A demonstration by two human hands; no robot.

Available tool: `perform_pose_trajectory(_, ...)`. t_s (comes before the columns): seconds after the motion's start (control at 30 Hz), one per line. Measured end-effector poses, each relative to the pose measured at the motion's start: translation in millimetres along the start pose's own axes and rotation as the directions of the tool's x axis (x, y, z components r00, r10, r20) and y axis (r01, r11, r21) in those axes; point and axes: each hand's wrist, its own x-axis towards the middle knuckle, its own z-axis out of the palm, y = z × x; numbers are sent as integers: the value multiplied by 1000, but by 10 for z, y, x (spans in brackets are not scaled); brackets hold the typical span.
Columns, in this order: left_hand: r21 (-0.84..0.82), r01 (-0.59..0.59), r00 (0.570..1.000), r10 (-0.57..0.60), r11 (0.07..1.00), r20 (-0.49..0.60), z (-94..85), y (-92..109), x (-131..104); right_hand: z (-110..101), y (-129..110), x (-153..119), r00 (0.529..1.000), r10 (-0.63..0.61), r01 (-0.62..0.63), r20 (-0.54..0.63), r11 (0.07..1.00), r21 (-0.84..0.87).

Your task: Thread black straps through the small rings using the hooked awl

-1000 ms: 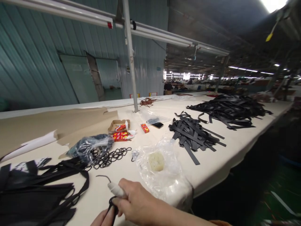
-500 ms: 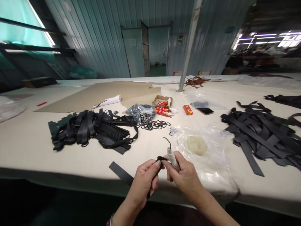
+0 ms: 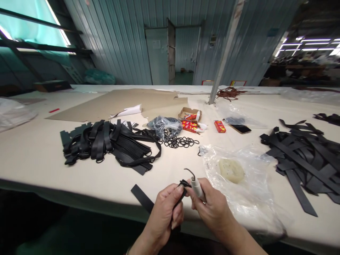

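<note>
My left hand [image 3: 166,209] is closed on a black flat strap [image 3: 142,198], thumb and forefinger pinching its upper end at the table's front edge. The strap's other end sticks out to the left over the table. In my right hand [image 3: 216,207] is a pale-handled tool [image 3: 197,187] with a thin, dark, curved tip pointing up and left. The thumb and fingertips of that hand meet the strap end beside the left thumb. A small dark loop shows at that end; its details are partly hidden by fingers.
Bundled black straps [image 3: 99,141] lie left, loose ones [image 3: 300,152] right. Black rings [image 3: 183,142] sit mid-table beside a plastic bag [image 3: 164,126] and red boxes [image 3: 220,126]. A yellowish block [image 3: 231,170] rests on clear plastic. Farther back are a phone [image 3: 240,129] and a metal post [image 3: 225,53].
The whole view has shifted, so the table things appear farther right. Both hands still grip the strap end and tool; the tool's curved tip now leans more to the left.
</note>
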Motion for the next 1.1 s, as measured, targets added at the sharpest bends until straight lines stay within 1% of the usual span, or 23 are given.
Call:
perform_pose_trajectory(0.07, -19, -11, 1000, 11, 1000, -26, -2, 1, 1, 40, 0, -3, 995, -94, 91, -42, 993, -70)
perform_pose_trajectory(0.13, -40, -17, 999, 16, 999, -35, -14, -7, 3, 109, 19, -21, 986, -147, 138, -80, 984, -113)
perform_pose_trajectory(0.23, -54, -12, 1000, 11, 998, -30, -48, -30, 3, 229, 52, -74, 980, -144, 126, -139, 983, -130)
perform_pose_trajectory(0.3, -30, -19, 999, 18, 999, -30, -69, -39, 0, 283, 37, -108, 977, -118, 102, -178, 990, -99)
perform_pose_trajectory(0.33, 6, -27, 999, 27, 1000, -33, -76, -38, -3, 295, 11, -119, 978, -89, 79, -191, 995, -59)
perform_pose_trajectory(0.37, 63, -40, 998, 42, 997, -39, -81, -31, -7, 297, -26, -123, 979, -30, 32, -201, 999, 3)
perform_pose_trajectory(0.4, 136, -54, 997, 61, 989, -44, -81, -19, -12, 290, -71, -117, 977, 58, -41, -207, 995, 87)
perform_pose_trajectory(0.43, 216, -68, 996, 80, 974, -48, -78, 0, -18, 276, -120, -102, 966, 172, -137, -194, 973, 184)
perform_pose_trajectory(0.5, 352, -94, 993, 115, 931, -40, -64, 50, -31, 235, -209, -50, 914, 390, -328, -114, 873, 361)
perform_pose_trajectory(0.53, 394, -109, 991, 129, 913, -25, -57, 79, -38, 213, -238, -18, 888, 456, -394, -53, 816, 424)
perform_pose_trajectory(0.57, 423, -126, 990, 140, 897, -2, -53, 109, -44, 194, -253, 13, 877, 480, -431, 15, 773, 465)
perform_pose_trajectory(0.63, 492, -162, 986, 154, 855, 56, -66, 164, -54, 165, -243, 63, 877, 466, -457, 115, 739, 494)
perform_pose_trajectory(0.67, 561, -182, 983, 162, 807, 86, -88, 187, -57, 156, -223, 77, 881, 455, -455, 130, 738, 498)
perform_pose_trajectory(0.7, 646, -201, 979, 170, 736, 111, -120, 205, -58, 151, -199, 84, 885, 449, -445, 121, 742, 501)
perform_pose_trajectory(0.77, 798, -217, 974, 184, 562, 135, -218, 226, -57, 150, -152, 75, 887, 457, -420, 60, 749, 513)
perform_pose_trajectory(0.8, 848, -213, 972, 191, 486, 134, -278, 230, -55, 154, -135, 62, 886, 463, -405, 23, 749, 525)
perform_pose_trajectory(0.83, 881, -205, 971, 201, 427, 128, -341, 233, -52, 160, -124, 45, 884, 467, -390, -8, 747, 539)
perform_pose_trajectory(0.9, 917, -191, 965, 239, 350, 110, -459, 247, -44, 178, -125, 4, 882, 470, -370, -41, 742, 559)
perform_pose_trajectory(0.97, 949, -191, 947, 302, 250, 111, -534, 295, -25, 198, -153, -34, 882, 467, -349, -66, 740, 575)
perform_pose_trajectory(1.03, 967, -204, 920, 366, 151, 138, -537, 404, 7, 207, -204, -54, 880, 466, -324, -94, 733, 598)
perform_pose_trajectory(1.1, 971, -230, 881, 437, 67, 179, -466, 583, 42, 185, -268, -50, 876, 464, -290, -133, 727, 623)
